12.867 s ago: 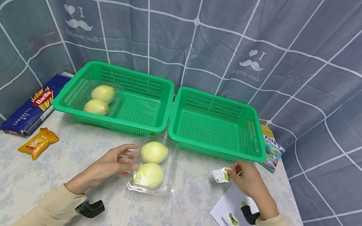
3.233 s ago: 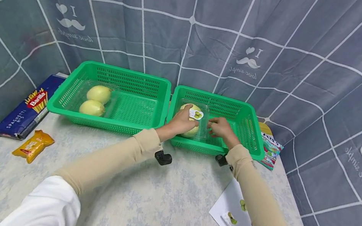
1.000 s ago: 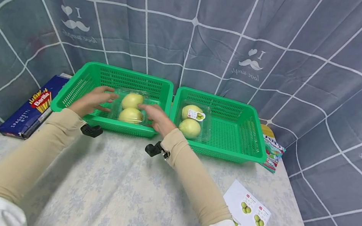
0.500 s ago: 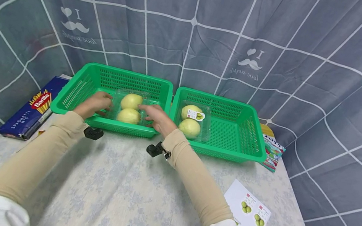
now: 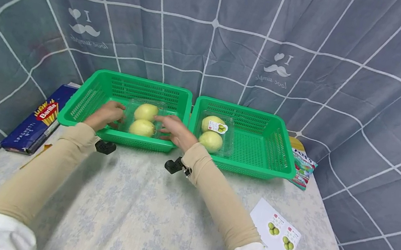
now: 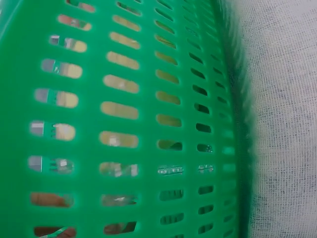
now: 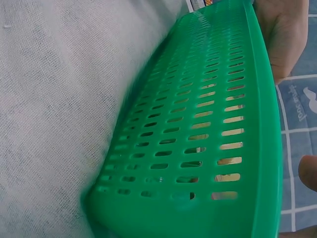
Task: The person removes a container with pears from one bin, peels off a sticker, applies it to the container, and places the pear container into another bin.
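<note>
In the head view, a clear plastic clamshell box (image 5: pixel 130 109) with two pale yellow melons (image 5: pixel 146 112) sits in the left green basket (image 5: pixel 81 123). At its left edge, my left hand (image 5: pixel 107 113) curls its fingers on the box. From the right, my right hand (image 5: pixel 175 130) grips that side, one fingertip reaching close to the upper melon. The lid top bears no sticker that shows. In the right wrist view, the basket wall (image 7: pixel 193 124) hides most of the box. Through the slots of the basket wall (image 6: pixel 148 94) in the left wrist view, bits of melon and plastic show.
The right green basket (image 5: pixel 255 145) holds a second box with two melons and a label sticker (image 5: pixel 217 127). A sticker sheet (image 5: pixel 269 237) lies at right on the table. A spaghetti box (image 5: pixel 37 121) stands left; a snack bag (image 5: pixel 302 169) is behind the right basket.
The unlabelled box has shifted right within the left basket. The other box went from the table into the right basket and gained a label. Lately my left fingers have closed in on the box.
</note>
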`<state>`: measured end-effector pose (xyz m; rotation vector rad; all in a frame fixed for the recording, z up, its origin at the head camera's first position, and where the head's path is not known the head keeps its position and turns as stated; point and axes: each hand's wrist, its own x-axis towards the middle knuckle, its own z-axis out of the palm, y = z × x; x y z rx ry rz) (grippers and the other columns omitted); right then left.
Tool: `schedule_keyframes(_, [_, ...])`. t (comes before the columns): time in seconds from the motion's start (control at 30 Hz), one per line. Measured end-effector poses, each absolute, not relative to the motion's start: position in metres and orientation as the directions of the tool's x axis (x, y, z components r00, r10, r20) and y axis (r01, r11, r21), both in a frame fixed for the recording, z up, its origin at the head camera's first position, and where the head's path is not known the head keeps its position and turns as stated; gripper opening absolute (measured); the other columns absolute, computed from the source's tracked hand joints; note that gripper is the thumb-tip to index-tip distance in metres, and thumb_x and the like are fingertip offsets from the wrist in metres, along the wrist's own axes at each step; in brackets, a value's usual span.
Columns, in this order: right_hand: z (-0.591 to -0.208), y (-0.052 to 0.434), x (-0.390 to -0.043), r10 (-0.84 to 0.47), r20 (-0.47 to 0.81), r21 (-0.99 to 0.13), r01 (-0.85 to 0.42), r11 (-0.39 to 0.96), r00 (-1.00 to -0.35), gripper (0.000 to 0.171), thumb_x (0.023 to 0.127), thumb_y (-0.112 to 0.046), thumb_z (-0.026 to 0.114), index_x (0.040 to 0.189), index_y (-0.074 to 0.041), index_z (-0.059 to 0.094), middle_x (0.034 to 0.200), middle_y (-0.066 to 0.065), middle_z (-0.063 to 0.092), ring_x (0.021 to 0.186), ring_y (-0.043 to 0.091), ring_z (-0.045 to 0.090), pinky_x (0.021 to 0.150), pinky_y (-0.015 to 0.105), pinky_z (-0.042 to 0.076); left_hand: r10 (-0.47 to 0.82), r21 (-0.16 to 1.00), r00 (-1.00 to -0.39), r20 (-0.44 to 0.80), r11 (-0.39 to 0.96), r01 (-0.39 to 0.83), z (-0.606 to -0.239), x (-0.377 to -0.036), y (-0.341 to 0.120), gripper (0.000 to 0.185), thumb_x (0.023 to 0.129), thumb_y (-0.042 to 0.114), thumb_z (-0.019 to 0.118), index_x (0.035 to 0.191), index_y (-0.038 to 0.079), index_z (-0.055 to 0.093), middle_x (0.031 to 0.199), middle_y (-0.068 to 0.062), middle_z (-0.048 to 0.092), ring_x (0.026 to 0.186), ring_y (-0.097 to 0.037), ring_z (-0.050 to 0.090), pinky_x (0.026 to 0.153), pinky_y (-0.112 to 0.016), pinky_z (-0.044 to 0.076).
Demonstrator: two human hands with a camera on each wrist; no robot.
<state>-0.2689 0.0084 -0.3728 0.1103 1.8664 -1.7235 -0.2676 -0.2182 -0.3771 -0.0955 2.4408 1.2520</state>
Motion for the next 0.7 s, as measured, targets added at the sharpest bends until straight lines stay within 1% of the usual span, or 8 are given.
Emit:
schedule_keyframes(0.1, [-0.371, 0.011, -0.269, -0.320, -0.458, -0.889, 0.433, 0.152, -0.829, 0.065, 0.102, -0.025, 0.059, 0.154, -0.002, 0.028, 0.153, 0.025, 0.035, 0.141, 0.040, 0.044, 0.113, 0.048, 0.046, 0.098, 0.756, -0.927, -0.361, 0.614, -0.229, -0.377, -0.269, -0.216, 0.062, 0.099, 0.003, 0.034, 0.157, -0.010, 0.015, 0.150, -0.038, 0.035, 0.128, -0.046, 0.048, 0.086, -0.040, 0.057])
schedule_keyframes(0.27, [-0.368, 0.013, -0.268, -0.318, -0.444, -0.896, 0.415, 0.159, -0.837, 0.061, 0.102, -0.026, 0.059, 0.152, -0.004, 0.032, 0.149, 0.024, 0.039, 0.139, 0.039, 0.046, 0.111, 0.048, 0.048, 0.064, 0.748, -0.938, -0.340, 0.624, -0.228, -0.379, -0.270, -0.216, 0.059, 0.100, 0.004, 0.035, 0.156, -0.009, 0.021, 0.146, -0.036, 0.043, 0.122, -0.042, 0.054, 0.080, -0.034, 0.059])
schedule_keyframes(0.33, [-0.367, 0.013, -0.267, -0.315, -0.441, -0.897, 0.411, 0.160, -0.840, 0.061, 0.102, -0.026, 0.059, 0.152, -0.005, 0.033, 0.148, 0.024, 0.040, 0.138, 0.038, 0.048, 0.110, 0.048, 0.048, 0.053, 0.751, -0.944, -0.325, 0.621, -0.224, -0.379, -0.270, -0.216, 0.058, 0.101, 0.004, 0.038, 0.156, -0.008, 0.024, 0.144, -0.035, 0.046, 0.113, -0.037, 0.060, 0.076, -0.031, 0.059])
schedule_keyframes(0.4, [-0.365, 0.013, -0.267, -0.312, -0.436, -0.900, 0.407, 0.158, -0.844, 0.061, 0.101, -0.026, 0.060, 0.152, -0.005, 0.033, 0.147, 0.024, 0.041, 0.136, 0.037, 0.049, 0.110, 0.047, 0.048, 0.045, 0.763, -0.950, -0.309, 0.608, -0.220, -0.379, -0.269, -0.217, 0.058, 0.100, 0.003, 0.039, 0.155, -0.007, 0.026, 0.142, -0.035, 0.048, 0.099, -0.029, 0.065, 0.072, -0.030, 0.059])
schedule_keyframes(0.47, [-0.363, 0.014, -0.266, -0.315, -0.431, -0.902, 0.402, 0.156, -0.846, 0.061, 0.101, -0.026, 0.060, 0.153, -0.006, 0.033, 0.147, 0.023, 0.042, 0.135, 0.036, 0.050, 0.110, 0.047, 0.049, 0.039, 0.775, -0.955, -0.295, 0.594, -0.215, -0.379, -0.269, -0.217, 0.058, 0.099, 0.003, 0.040, 0.155, -0.007, 0.027, 0.139, -0.034, 0.049, 0.088, -0.020, 0.063, 0.069, -0.029, 0.058])
schedule_keyframes(0.53, [-0.361, 0.015, -0.266, -0.322, -0.424, -0.906, 0.397, 0.147, -0.847, 0.062, 0.101, -0.026, 0.060, 0.153, -0.006, 0.032, 0.147, 0.022, 0.042, 0.134, 0.036, 0.051, 0.110, 0.047, 0.048, 0.036, 0.789, -0.959, -0.281, 0.578, -0.209, -0.377, -0.269, -0.217, 0.058, 0.099, 0.002, 0.041, 0.155, -0.006, 0.028, 0.134, -0.032, 0.050, 0.082, -0.014, 0.061, 0.068, -0.029, 0.057])
schedule_keyframes(0.7, [-0.353, 0.018, -0.263, -0.329, -0.401, -0.916, 0.383, 0.122, -0.855, 0.062, 0.102, -0.026, 0.060, 0.153, -0.007, 0.032, 0.149, 0.021, 0.041, 0.136, 0.036, 0.048, 0.112, 0.048, 0.047, 0.017, 0.820, -0.967, -0.254, 0.535, -0.206, -0.370, -0.268, -0.216, 0.058, 0.099, 0.002, 0.044, 0.155, -0.004, 0.030, 0.120, -0.023, 0.052, 0.083, -0.014, 0.057, 0.069, -0.028, 0.058])
